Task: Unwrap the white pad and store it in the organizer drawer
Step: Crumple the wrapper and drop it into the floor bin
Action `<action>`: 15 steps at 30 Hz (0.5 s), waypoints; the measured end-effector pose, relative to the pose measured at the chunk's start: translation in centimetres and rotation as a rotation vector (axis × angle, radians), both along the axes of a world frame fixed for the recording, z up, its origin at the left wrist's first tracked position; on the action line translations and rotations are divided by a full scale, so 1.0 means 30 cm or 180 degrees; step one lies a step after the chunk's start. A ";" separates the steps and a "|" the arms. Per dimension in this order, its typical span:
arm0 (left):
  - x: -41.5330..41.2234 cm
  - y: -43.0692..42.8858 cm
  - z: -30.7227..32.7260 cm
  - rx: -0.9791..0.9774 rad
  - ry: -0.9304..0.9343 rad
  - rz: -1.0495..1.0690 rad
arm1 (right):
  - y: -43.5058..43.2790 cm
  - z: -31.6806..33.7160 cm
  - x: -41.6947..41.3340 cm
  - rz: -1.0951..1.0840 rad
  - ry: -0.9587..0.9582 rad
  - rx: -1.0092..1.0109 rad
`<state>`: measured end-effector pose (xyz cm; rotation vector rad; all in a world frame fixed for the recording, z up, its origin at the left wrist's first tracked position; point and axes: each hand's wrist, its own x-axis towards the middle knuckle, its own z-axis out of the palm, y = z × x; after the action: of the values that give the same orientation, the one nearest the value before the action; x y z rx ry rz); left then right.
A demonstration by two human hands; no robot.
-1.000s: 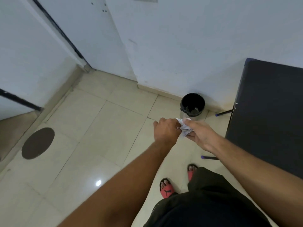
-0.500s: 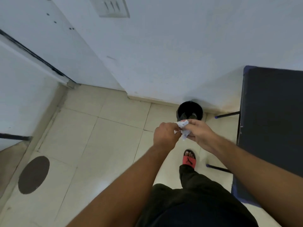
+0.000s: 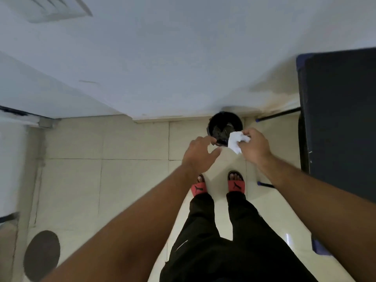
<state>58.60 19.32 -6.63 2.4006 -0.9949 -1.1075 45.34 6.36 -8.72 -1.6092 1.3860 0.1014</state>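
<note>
"Over the bin (image 3: 210, 124), what is the right hand (image 3: 255, 147) doing?"

"Its fingers and thumb pinch a crumpled white bundle (image 3: 236, 142), held just above the bin's right edge. It has not been let go."

"And the left hand (image 3: 198, 153)?"

"It hovers at the bin's near left edge with fingers spread loose, holding nothing and not touching the bundle."

"Is that bundle the pad or only its wrapping?"

"I cannot tell. It is too crumpled and too blurred to read. Held over a bin, my guess is wrapping about to be thrown away, but no separate pad shows in either hand."

"So how far along are we?"

"If it is wrapping, step 1, the unwrapping, looks done or nearly so, and the scrap only has to drop into the bin. If the pad is inside it, the unwrapping is unfinished."

"And the storing?"

"All of that is left. No drawer is in view. To the right of the bin there is only a dark table (image 3: 341, 119), and behind the bin the wall. The person would have to leave the bin and find the drawer."
</note>
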 end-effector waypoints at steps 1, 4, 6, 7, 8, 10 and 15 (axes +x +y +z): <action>0.023 -0.018 -0.042 0.0168 0.0105 -0.0061 | -0.015 -0.024 0.018 0.0036 0.0030 -0.0121; 0.078 -0.055 -0.172 0.0463 0.0255 -0.0056 | -0.062 -0.119 0.083 0.0084 -0.0046 -0.0264; 0.107 -0.087 -0.283 0.0552 0.0269 0.0005 | -0.103 -0.225 0.121 0.0133 -0.0019 -0.0304; 0.117 -0.100 -0.338 0.0583 0.0287 0.0037 | -0.119 -0.283 0.132 0.0170 0.0019 -0.0311; 0.125 -0.109 -0.382 0.0589 0.0301 0.0051 | -0.130 -0.338 0.137 0.0194 0.0029 -0.0335; 0.138 -0.134 -0.499 0.0556 0.0338 0.0100 | -0.157 -0.482 0.141 0.0170 0.0109 -0.0378; 0.158 -0.187 -0.776 0.0442 0.0187 -0.0016 | -0.227 -0.851 0.146 0.0320 0.0434 -0.0333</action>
<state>63.35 13.70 -29.91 2.4579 -0.9337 -1.2804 49.73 -0.45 -34.24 -1.7872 1.4338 0.2045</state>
